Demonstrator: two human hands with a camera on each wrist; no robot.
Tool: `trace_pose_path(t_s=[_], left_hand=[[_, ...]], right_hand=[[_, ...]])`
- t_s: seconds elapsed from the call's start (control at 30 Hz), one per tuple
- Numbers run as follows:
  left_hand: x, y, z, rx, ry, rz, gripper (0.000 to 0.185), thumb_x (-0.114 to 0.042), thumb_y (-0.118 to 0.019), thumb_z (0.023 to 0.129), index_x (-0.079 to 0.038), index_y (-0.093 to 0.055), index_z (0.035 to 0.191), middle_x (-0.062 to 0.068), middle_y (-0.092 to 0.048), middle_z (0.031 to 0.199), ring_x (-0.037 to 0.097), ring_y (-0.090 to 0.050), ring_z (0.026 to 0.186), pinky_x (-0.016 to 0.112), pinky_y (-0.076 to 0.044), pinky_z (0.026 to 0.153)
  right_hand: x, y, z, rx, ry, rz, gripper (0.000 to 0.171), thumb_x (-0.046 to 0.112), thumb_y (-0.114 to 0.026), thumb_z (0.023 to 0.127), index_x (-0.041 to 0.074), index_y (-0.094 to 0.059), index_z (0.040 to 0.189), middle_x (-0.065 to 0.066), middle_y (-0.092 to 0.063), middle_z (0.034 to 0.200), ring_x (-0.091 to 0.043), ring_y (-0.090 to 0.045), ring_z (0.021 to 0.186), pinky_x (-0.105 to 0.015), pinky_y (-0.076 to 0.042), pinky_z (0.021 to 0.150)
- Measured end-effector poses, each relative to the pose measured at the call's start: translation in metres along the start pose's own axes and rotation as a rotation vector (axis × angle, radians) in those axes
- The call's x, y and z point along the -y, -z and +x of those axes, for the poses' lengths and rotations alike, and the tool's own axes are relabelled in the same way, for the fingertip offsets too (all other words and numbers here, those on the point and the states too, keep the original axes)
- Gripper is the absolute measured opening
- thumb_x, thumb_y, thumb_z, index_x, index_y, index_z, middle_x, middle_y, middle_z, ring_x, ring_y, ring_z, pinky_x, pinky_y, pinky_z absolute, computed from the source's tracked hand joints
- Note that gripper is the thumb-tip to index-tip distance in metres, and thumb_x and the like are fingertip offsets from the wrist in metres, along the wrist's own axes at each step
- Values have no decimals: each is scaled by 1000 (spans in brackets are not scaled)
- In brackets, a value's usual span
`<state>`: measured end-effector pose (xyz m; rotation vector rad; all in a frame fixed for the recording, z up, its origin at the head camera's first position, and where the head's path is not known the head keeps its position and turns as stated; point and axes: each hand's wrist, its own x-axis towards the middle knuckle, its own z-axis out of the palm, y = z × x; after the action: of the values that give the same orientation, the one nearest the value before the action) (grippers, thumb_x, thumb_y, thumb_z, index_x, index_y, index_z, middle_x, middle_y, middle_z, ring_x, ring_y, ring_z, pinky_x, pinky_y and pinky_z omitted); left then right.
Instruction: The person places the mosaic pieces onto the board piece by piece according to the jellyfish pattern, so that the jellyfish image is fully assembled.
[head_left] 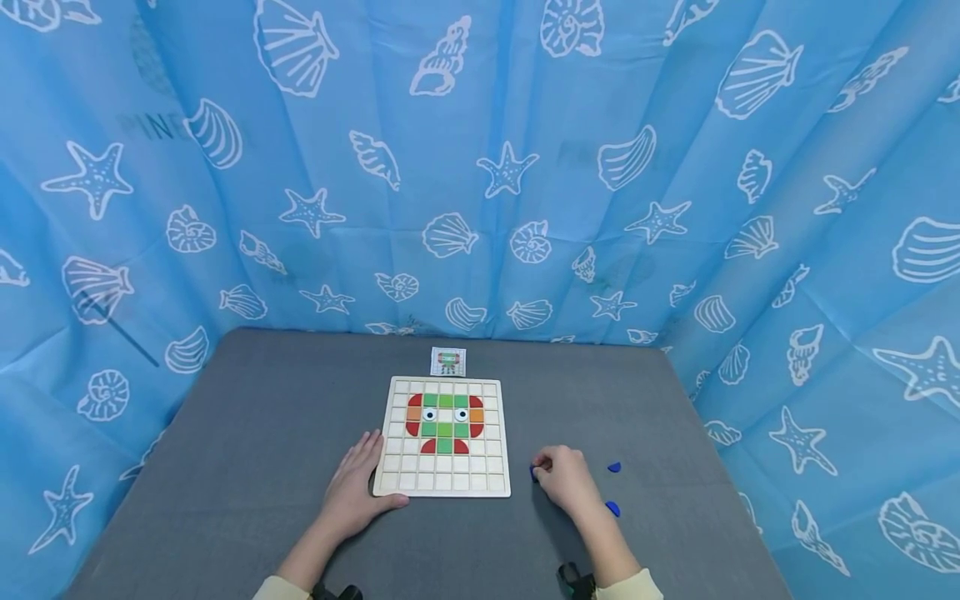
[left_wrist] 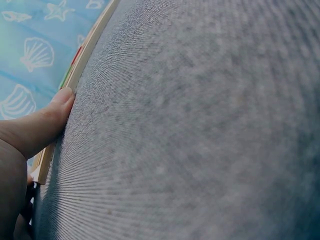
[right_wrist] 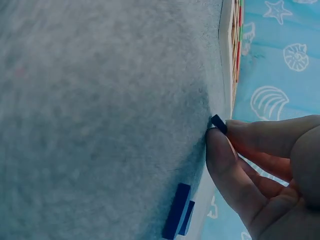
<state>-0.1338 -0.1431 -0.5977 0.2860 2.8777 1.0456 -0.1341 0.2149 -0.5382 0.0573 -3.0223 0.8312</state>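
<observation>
A white gridded puzzle board (head_left: 487,475) lies on the grey cloth with red, green and orange pieces and two eye tiles set in its squares. At its near left corner rests my left hand (head_left: 356,487), fingers spread along the left side and thumb against the near edge. In the left wrist view the thumb (left_wrist: 47,120) presses the board's wooden edge. Right of the board, my right hand (head_left: 567,479) pinches a small blue piece (right_wrist: 219,123) between thumb and forefinger, low over the cloth. Two more blue half-round pieces (head_left: 614,467) lie beyond that hand.
A small picture card (head_left: 448,362) showing a similar coloured figure on a grid lies just behind the board. The cloth-covered table (head_left: 285,400) reaches back to a blue curtain (head_left: 480,167) printed with white shells and starfish, which also runs along both sides.
</observation>
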Motion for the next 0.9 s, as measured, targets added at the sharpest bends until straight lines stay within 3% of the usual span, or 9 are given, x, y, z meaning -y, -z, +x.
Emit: trace_pose_path(t_s=[0.1, 0.33, 0.43, 0.9], left_hand=[[0, 0, 0, -3, -2, 1, 123, -66, -81, 69, 0, -27, 158, 16, -26, 166, 36, -18, 155, 52, -18, 125], [1, -1, 0, 1, 2, 9, 123, -66, -81, 69, 0, -27, 158, 16, -26, 166, 35, -18, 155, 52, -18, 125], [2, -1, 0, 2, 3, 19, 124, -67, -81, 69, 0, -26, 158, 17, -26, 166, 36, -18, 155, 53, -19, 125], [0, 0, 1, 22, 23, 39, 124, -69, -79, 70, -1, -25, 159, 16, -24, 167, 37, -16, 155, 55, -19, 125]], right_hand=[[-1, 1, -1, 10, -7, 12, 1, 3, -75, 87, 3, -75, 87, 0, -69, 77, -12, -62, 70, -35, -55, 64], [-4, 0, -3, 116, -11, 34, 20, 2, -80, 83, 6, -77, 102, 0, -69, 84, -9, -60, 74, -32, -53, 65], [-4, 0, -4, 133, -19, 24, 20, 1, -80, 83, 7, -77, 102, 0, -68, 85, -9, -59, 75, -32, -53, 65], [-1, -2, -5, -4, 65, -87, 20, 5, -79, 85, 8, -75, 104, -2, -63, 89, -9, -55, 72, -28, -49, 60]])
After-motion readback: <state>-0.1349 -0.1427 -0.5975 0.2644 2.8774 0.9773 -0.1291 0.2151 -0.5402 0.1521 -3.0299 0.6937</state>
